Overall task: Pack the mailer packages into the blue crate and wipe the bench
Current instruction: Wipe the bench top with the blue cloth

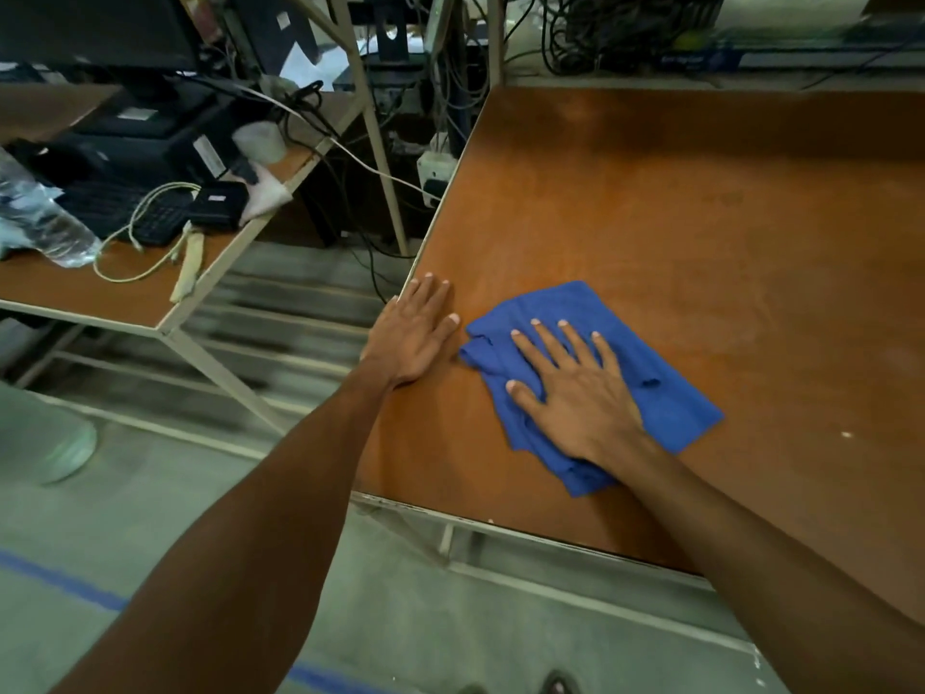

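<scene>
A crumpled blue cloth (pixel 665 393) lies on the brown wooden bench (pixel 701 217) near its front left corner. My right hand (pixel 570 388) presses flat on the cloth with fingers spread and straight. My left hand (pixel 415 333) rests flat on the bench at its left edge, just left of the cloth, fingers straight and together. No mailer packages and no blue crate are in view.
A second bench (pixel 75 288) at the left carries a black printer (pixel 140 137), a keyboard, a plastic bottle (pixel 40 217) and loose cables. A gap with metal frame legs separates the two benches. Tangled cables hang behind. The grey floor has a blue line (pixel 65 581).
</scene>
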Demonstrator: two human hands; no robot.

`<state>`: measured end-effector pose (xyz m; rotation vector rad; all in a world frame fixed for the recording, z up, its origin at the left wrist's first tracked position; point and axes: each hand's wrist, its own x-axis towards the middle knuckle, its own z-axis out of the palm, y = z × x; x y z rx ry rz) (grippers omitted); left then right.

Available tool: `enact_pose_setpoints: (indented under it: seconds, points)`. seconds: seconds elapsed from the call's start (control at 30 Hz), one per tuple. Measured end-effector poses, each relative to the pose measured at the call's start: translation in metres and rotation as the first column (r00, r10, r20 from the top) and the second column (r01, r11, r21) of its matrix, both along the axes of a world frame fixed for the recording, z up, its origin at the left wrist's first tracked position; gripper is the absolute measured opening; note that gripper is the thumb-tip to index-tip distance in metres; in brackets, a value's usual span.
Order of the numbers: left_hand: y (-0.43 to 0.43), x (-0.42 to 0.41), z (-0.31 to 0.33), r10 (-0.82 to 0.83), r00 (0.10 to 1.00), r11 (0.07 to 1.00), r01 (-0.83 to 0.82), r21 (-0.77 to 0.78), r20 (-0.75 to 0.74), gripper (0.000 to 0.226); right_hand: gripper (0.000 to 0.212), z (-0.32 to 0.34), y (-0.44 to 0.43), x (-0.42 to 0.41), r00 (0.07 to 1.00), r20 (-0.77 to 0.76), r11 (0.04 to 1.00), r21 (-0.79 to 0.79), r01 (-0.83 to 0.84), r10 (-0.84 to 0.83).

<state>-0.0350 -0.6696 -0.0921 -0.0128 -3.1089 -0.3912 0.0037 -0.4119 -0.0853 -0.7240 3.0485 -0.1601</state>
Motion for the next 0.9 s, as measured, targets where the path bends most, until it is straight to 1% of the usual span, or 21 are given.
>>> enact_pose_setpoints:
  seconds: [0.03,0.13,0.17,0.2,0.27,0.3,0.33,0.4,0.43,0.47,0.5,0.53,0.57,0.6,0.63,0.67,0.7,0.77,0.8,0.83,0.9]
  points:
    - [0.000,-0.001,-0.001,0.000,1.000,1.000,0.000,-0.003,-0.002,0.062,0.072,-0.001,-0.007,0.008,1.000,0.002,1.000,-0.001,0.000,0.000]
    - [-0.003,-0.005,0.003,-0.013,0.998,1.000,0.012,0.014,0.059,0.064,0.067,-0.001,-0.025,0.048,0.957,0.010,0.957,-0.005,-0.290,0.290]
    - [-0.004,-0.007,0.007,-0.017,0.995,0.999,0.014,0.035,0.101,0.065,0.066,0.000,-0.027,0.052,0.944,0.027,0.944,-0.007,-0.329,0.329]
    - [-0.004,-0.008,0.011,-0.022,0.989,0.998,0.013,0.065,0.145,0.067,0.065,0.000,-0.030,0.051,0.956,0.026,0.956,-0.021,-0.292,0.293]
    - [-0.004,-0.006,0.017,-0.034,0.977,0.994,0.010,0.112,0.210,0.069,0.066,0.002,-0.040,0.059,0.992,0.010,0.992,-0.040,-0.123,0.123]
    - [-0.004,-0.004,0.018,-0.038,0.974,0.993,0.012,0.116,0.222,0.069,0.066,0.002,-0.049,0.068,0.994,0.011,0.993,-0.046,-0.105,0.105]
    - [-0.004,-0.001,0.019,-0.041,0.972,0.993,0.014,0.118,0.230,0.069,0.064,0.002,-0.060,0.082,0.986,0.020,0.984,-0.060,-0.167,0.168]
    - [-0.004,0.009,0.019,-0.041,0.972,0.993,0.014,0.119,0.230,0.067,0.061,0.003,-0.072,0.108,0.924,0.036,0.923,-0.071,-0.377,0.381]
    - [-0.003,0.014,0.018,-0.043,0.975,0.994,0.019,0.109,0.219,0.066,0.061,0.005,-0.068,0.112,0.891,0.053,0.892,-0.049,-0.449,0.451]
    - [-0.003,0.021,0.017,-0.046,0.979,0.996,0.029,0.086,0.201,0.064,0.062,0.008,-0.059,0.109,0.880,0.057,0.882,-0.025,-0.471,0.471]
    - [-0.002,0.028,0.014,-0.052,0.983,0.998,0.044,0.054,0.175,0.064,0.062,0.008,-0.045,0.102,0.901,0.043,0.902,-0.009,-0.431,0.431]
    - [-0.001,0.036,0.013,-0.060,0.987,0.998,0.058,0.022,0.146,0.064,0.062,0.007,-0.029,0.093,0.940,0.031,0.940,-0.004,-0.341,0.341]
    - [-0.001,0.044,0.012,-0.064,0.990,0.998,0.064,-0.001,0.122,0.065,0.062,0.007,-0.010,0.084,0.979,0.019,0.979,0.003,-0.205,0.205]
    - [0.001,0.051,0.010,-0.060,0.993,0.998,0.062,-0.019,0.104,0.067,0.063,0.008,0.008,0.078,0.998,0.002,0.998,0.018,-0.062,0.062]
    - [0.003,0.058,0.008,-0.052,0.995,0.998,0.056,-0.038,0.088,0.068,0.064,0.008,0.022,0.077,0.999,-0.013,0.999,0.027,0.031,-0.031]
    - [0.006,0.062,0.007,-0.042,0.996,0.997,0.046,-0.059,0.076,0.069,0.065,0.010,0.030,0.080,0.999,-0.015,0.998,0.032,0.050,-0.049]
    - [0.010,0.066,0.005,-0.028,0.997,0.997,0.033,-0.074,0.066,0.071,0.065,0.012,0.035,0.087,1.000,0.012,0.999,0.045,-0.011,0.010]
    - [0.018,0.071,0.003,-0.011,0.999,0.995,0.014,-0.097,0.039,0.074,0.061,0.012,0.047,0.096,0.978,0.082,0.978,0.073,-0.198,0.192]
    - [0.021,0.073,0.003,-0.018,1.000,0.994,0.021,-0.107,0.024,0.075,0.061,0.012,0.057,0.092,0.975,0.078,0.974,0.073,-0.213,0.207]
    - [0.024,0.075,0.003,-0.038,0.999,0.993,0.040,-0.112,0.018,0.075,0.062,0.012,0.071,0.082,0.988,0.070,0.987,0.075,-0.144,0.139]
    - [0.027,0.078,0.005,-0.091,0.996,0.988,0.092,-0.124,0.017,0.076,0.070,0.016,0.098,0.058,0.985,0.056,0.986,0.031,0.162,-0.164]
